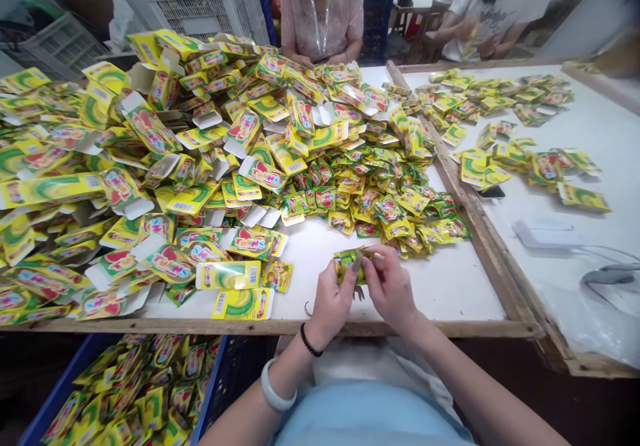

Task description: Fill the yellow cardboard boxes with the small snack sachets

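Near the table's front edge, my left hand (334,299) and my right hand (393,289) meet around a small green-and-yellow candy packet (345,264). My left fingers wrap its left end, with the thumb across its front; my right fingers pinch its right end. Just beyond my hands lies a heap of small shiny packets (390,199). To the left spreads a large pile of yellow printed cardboard boxes (165,259), many with open white flaps. Two flat boxes rest nearest me, one being a yellow box (243,304).
A wooden strip (475,226) divides the white tabletop; more filled boxes (545,163) lie beyond it. Below the table at left stands a blue crate (216,379) full of boxes. Two people (323,16) are across the table. A plastic bag (590,313) lies at right.
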The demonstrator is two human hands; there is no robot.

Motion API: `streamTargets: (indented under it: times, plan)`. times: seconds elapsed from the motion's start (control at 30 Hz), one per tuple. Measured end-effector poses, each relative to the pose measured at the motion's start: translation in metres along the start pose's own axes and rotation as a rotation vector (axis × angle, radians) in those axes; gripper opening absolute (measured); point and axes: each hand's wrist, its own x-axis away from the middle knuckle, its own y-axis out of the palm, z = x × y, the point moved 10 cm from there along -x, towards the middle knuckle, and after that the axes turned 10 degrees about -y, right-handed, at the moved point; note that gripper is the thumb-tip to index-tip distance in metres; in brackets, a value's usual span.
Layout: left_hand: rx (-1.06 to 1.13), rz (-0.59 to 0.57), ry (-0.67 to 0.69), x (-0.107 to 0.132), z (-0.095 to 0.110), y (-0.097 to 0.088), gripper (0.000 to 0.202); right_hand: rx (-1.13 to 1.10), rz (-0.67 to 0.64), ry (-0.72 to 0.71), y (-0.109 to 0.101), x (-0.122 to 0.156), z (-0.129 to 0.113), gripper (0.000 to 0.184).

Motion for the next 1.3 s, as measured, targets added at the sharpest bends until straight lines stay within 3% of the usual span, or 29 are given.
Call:
streamTargets:
  times: [0.07, 0.13, 0.23, 0.3, 0.33, 0.4, 0.5, 0.57, 0.67, 0.77, 0.93, 1.03, 1.13, 1.23, 1.3]
  plan:
    - [-0.040, -0.056, -0.016, 0.000, -0.003, 0.005, 0.032, -0.009, 0.019, 0.047, -0.005, 0.000, 0.009, 0.037]
    - [-0.153, -0.069, 0.005, -0.001, -0.002, 0.006, 0.033, -0.157, -0.069, 0.113, 0.004, -0.001, 0.017, 0.046]
    - [-0.469, -0.040, 0.092, -0.001, 0.007, 0.004, 0.034, -0.491, -0.322, 0.169, 0.034, 0.005, 0.014, 0.033]
    - [-0.706, -0.018, 0.134, -0.002, 0.014, -0.003, 0.035, -0.512, -0.343, 0.153, 0.034, 0.005, 0.011, 0.025]
    - [-0.811, 0.019, 0.138, -0.003, 0.018, -0.013, 0.035, -0.436, -0.320, 0.122, 0.027, 0.003, 0.011, 0.022]
    - [-1.004, 0.194, 0.119, -0.006, 0.029, -0.051, 0.035, -0.193, -0.294, 0.012, 0.011, -0.003, 0.008, 0.018]
    - [-1.294, 0.680, 0.060, 0.002, 0.057, -0.133, 0.045, 0.143, -0.309, -0.138, -0.009, -0.009, 0.008, 0.021]
    - [-1.443, 0.899, -0.018, 0.007, 0.066, -0.175, 0.054, 0.233, -0.316, -0.154, -0.017, -0.011, 0.015, 0.023]
    - [-1.517, 0.946, -0.065, 0.001, 0.062, -0.198, 0.061, 0.215, -0.336, -0.080, -0.020, -0.007, 0.028, 0.024]
    - [-1.419, 0.846, 0.024, -0.013, 0.050, -0.177, 0.061, 0.111, -0.367, 0.028, -0.015, 0.001, 0.033, 0.021]
    - [-1.089, 0.487, 0.186, -0.031, 0.024, -0.102, 0.059, -0.172, -0.341, 0.175, -0.017, 0.008, 0.035, 0.023]
    - [-0.844, 0.228, 0.226, -0.033, 0.016, -0.063, 0.045, -0.239, -0.330, 0.151, -0.022, 0.002, 0.033, 0.020]
    - [-0.694, 0.051, 0.260, -0.029, 0.024, -0.040, 0.036, -0.189, -0.458, 0.088, -0.011, 0.000, 0.031, 0.018]
    - [-0.667, 0.037, 0.329, -0.020, 0.040, -0.034, 0.032, -0.239, -0.509, 0.135, 0.002, 0.003, 0.035, 0.024]
    - [-0.622, 0.201, 0.395, -0.012, 0.055, -0.043, 0.049, -0.328, -0.445, 0.202, 0.005, 0.006, 0.038, 0.029]
